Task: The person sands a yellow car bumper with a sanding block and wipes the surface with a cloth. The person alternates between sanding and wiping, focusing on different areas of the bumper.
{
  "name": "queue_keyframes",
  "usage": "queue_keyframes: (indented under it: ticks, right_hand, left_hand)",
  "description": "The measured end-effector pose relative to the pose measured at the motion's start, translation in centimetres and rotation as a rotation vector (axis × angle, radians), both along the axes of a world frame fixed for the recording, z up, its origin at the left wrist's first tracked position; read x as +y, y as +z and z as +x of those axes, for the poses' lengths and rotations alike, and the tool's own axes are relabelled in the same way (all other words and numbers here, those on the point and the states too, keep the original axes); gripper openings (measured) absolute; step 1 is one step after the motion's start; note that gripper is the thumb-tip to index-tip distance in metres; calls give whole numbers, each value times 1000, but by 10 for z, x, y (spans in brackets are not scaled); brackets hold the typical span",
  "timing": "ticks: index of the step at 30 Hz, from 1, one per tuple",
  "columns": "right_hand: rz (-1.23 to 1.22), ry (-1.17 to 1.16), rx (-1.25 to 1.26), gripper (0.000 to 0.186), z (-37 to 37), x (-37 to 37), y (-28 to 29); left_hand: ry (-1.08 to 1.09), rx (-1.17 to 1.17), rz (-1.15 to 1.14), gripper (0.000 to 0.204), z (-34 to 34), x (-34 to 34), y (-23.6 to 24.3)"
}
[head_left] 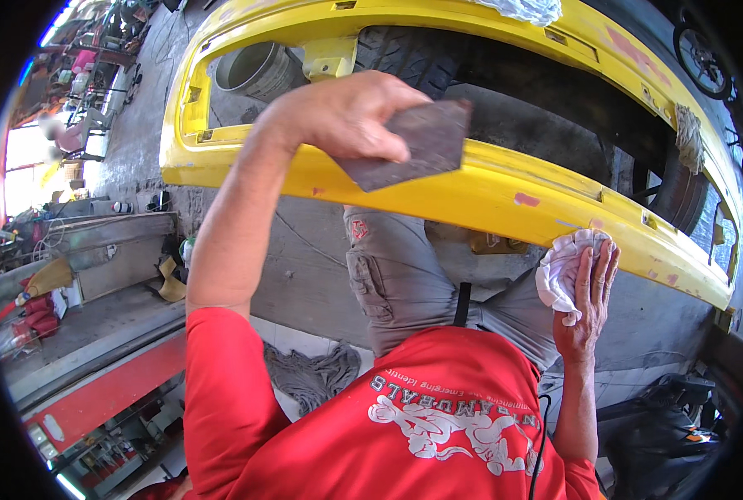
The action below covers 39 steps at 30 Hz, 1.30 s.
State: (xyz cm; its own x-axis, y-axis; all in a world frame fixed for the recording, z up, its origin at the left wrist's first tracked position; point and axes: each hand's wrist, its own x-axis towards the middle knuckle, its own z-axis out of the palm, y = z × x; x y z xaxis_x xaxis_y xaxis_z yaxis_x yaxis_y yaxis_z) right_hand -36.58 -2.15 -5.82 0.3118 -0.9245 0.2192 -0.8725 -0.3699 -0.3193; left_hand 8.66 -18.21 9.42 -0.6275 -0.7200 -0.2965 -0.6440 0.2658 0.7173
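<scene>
A large yellow vehicle bumper [488, 204] with open slots stretches across the view in front of me. My left hand [346, 117] pinches a dark sheet of sandpaper [434, 150] between thumb and fingers, over the bumper's near rail; whether the sheet touches the paint, I cannot tell. At the right, my right hand [588, 292] has its fingers laid over a bunched white cloth [558, 279], held against the bumper's near edge. Small reddish patches mark the yellow paint between the hands.
Behind the near rail stand a grey bucket [259, 71] and dark tires [405, 54]. Crumpled clear plastic [525, 8] and a rag [689, 140] lie on the far rail. A cluttered bench [96, 275] is at left, a dark cloth [313, 375] near my side.
</scene>
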Motion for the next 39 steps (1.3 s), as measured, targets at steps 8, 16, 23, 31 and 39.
queue_keyframes:
  ticks: [8, 16, 23, 31, 39]
  right_hand:
    - [65, 11, -52, 92, -2, -1, 5]
    - [48, 20, -48, 87, -1, -1, 3]
    - [42, 6, -39, 89, 0, 0, 2]
    - [40, 11, -53, 93, -2, -1, -2]
    - [43, 12, -76, 95, -1, 0, -3]
  left_hand:
    - [-13, 10, 22, 41, -51, -13, 0]
    - [-80, 42, 75, 39, -72, -19, -2]
    - [-77, -42, 62, 42, -79, -19, 5]
    - [-150, 2, 58, 39, -79, -19, -2]
    - [8, -43, -25, 39, -58, -5, 12]
